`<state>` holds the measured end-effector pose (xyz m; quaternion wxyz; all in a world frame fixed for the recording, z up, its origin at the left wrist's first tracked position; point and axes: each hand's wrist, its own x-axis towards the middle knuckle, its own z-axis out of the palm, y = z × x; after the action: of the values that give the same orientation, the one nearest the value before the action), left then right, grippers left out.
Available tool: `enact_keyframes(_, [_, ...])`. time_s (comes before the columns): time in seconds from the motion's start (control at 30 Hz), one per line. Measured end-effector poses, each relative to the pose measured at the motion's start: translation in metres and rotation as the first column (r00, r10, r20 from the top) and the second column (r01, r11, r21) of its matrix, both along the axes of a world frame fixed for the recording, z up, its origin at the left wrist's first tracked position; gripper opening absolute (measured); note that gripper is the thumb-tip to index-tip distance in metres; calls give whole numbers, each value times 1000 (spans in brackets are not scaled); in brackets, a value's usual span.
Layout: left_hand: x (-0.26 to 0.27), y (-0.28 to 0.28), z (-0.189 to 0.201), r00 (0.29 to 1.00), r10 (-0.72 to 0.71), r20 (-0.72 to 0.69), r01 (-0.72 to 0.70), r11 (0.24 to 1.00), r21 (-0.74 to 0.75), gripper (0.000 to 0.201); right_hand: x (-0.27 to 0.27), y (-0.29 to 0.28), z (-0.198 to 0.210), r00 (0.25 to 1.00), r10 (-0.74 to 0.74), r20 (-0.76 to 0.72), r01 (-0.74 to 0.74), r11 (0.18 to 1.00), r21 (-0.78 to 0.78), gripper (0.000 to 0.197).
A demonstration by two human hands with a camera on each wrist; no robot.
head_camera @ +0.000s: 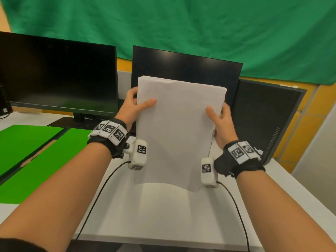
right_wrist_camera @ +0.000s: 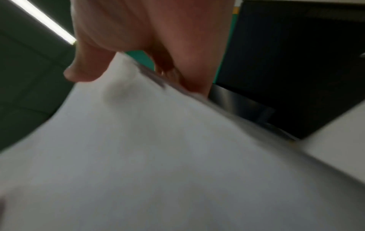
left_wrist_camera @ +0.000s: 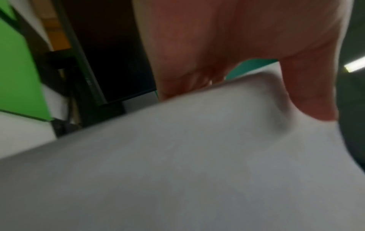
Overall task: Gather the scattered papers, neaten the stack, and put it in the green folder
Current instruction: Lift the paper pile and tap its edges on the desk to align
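Note:
A stack of white papers [head_camera: 176,128] stands upright above the white table, its lower edge lifted and slightly curled. My left hand [head_camera: 135,106] grips the stack's left edge, thumb across the front and fingers behind. My right hand [head_camera: 221,120] grips the right edge the same way. Both wrist views are blurred: the stack of papers [left_wrist_camera: 177,164] fills the left one under my left hand [left_wrist_camera: 247,75], and the paper stack [right_wrist_camera: 158,148] fills the right one under my right hand [right_wrist_camera: 138,70]. The green folder [head_camera: 41,160] lies open and flat at the left.
Three dark monitors stand behind the stack: one at the left [head_camera: 58,75], one in the middle [head_camera: 185,68], one at the right [head_camera: 263,117]. A green cloth [head_camera: 181,26] hangs behind. Two black cables [head_camera: 101,188] run from my wrists across the white table [head_camera: 163,215].

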<state>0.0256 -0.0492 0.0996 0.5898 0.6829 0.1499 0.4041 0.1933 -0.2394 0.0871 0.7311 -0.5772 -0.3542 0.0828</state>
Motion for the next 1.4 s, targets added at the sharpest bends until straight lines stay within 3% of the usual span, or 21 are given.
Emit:
enact_keyframes(0.1, [3, -1, -22, 988, -46, -146, 42, 999, -33, 64, -1, 0, -35, 996, 10, -94, -25, 988, -155, 62])
enact_keyframes(0.2, [7, -5, -26, 991, 48, -125, -48, 999, 1, 57, -3, 2, -34, 996, -80, -42, 71, 981, -179, 47])
enact_keyframes(0.27, [3, -4, -15, 986, 162, -29, -160, 986, 48, 70, -2, 0, -12, 980, -150, 129, 173, 965, -199, 43])
enact_keyframes(0.33, [-6, 0, 1, 943, 330, 51, -332, 915, 229, 94, -3, -4, 15, 916, -157, 370, 262, 931, -253, 36])
enact_keyframes(0.37, [-11, 1, 9, 924, 378, 68, -376, 856, 356, 103, -7, -5, 28, 862, -116, 493, 289, 912, -291, 32])
enact_keyframes(0.43, [-17, -4, 22, 947, 321, -12, -260, 787, 559, 106, -18, -4, 47, 690, 33, 723, 353, 857, -376, 22])
enact_keyframes(0.5, [-17, -13, 24, 966, 172, -190, -35, 824, 566, 75, -28, 2, 54, 509, 161, 846, 434, 801, -413, 14])
enact_keyframes(0.53, [-17, -16, 20, 961, 124, -248, 20, 861, 508, 52, -29, 5, 54, 462, 162, 872, 456, 800, -391, 13])
enact_keyframes(0.63, [-22, -2, 3, 978, 77, -194, -13, 950, 312, 18, -15, 3, 42, 377, -109, 920, 538, 834, -122, 41])
enact_keyframes(0.67, [-27, 7, -3, 988, 61, -144, -27, 974, 226, 21, -5, -3, 33, 410, -256, 875, 572, 820, -28, 63])
enact_keyframes(0.73, [-37, 23, -15, 998, 29, -48, -26, 997, 66, 25, 10, -21, 13, 669, -463, 581, 578, 816, -14, 101])
enact_keyframes(0.8, [-42, 31, -24, 1000, -8, -4, 8, 1000, -20, 26, 22, -33, -11, 953, -269, 137, 282, 955, -90, 115])
enact_keyframes(0.83, [-41, 31, -29, 1000, -13, -8, 13, 999, -36, 26, 26, -36, -22, 994, -105, -25, 102, 989, -106, 114])
enact_keyframes(0.9, [-36, 30, -36, 999, 35, -29, -36, 998, -44, 25, 30, -38, -33, 993, -7, -117, -12, 986, -167, 96])
enact_keyframes(1.0, [-26, 20, -43, 994, 106, -11, -107, 993, -54, 23, 28, -30, -40, 992, -102, -72, 94, 989, -117, 40])
enact_keyframes(1.07, [-20, 15, -54, 992, 124, -6, -124, 990, -69, 23, 25, -28, -49, 991, -107, -76, 100, 990, -95, 25])
enact_keyframes(1.13, [-19, 13, -72, 989, 106, -103, -113, 992, -62, 29, 23, -29, -68, 990, -105, -99, 89, 984, -155, 32])
enact_keyframes(1.23, [-22, 15, -102, 958, 58, -282, -80, 994, -70, 35, 25, -38, -98, 978, -110, -178, 65, 968, -243, 83])
enact_keyframes(1.27, [-23, 17, -108, 955, 54, -293, -87, 991, -100, 33, 27, -40, -103, 974, -113, -197, 63, 968, -241, 82])
enact_keyframes(1.37, [-24, 24, -107, 952, 81, -296, -121, 986, -119, 29, 26, -40, -90, 974, -187, -130, 147, 952, -268, 42])
enact_keyframes(1.4, [-23, 26, -100, 956, 90, -280, -121, 988, -95, 39, 28, -39, -80, 972, -220, -79, 191, 944, -270, 37])
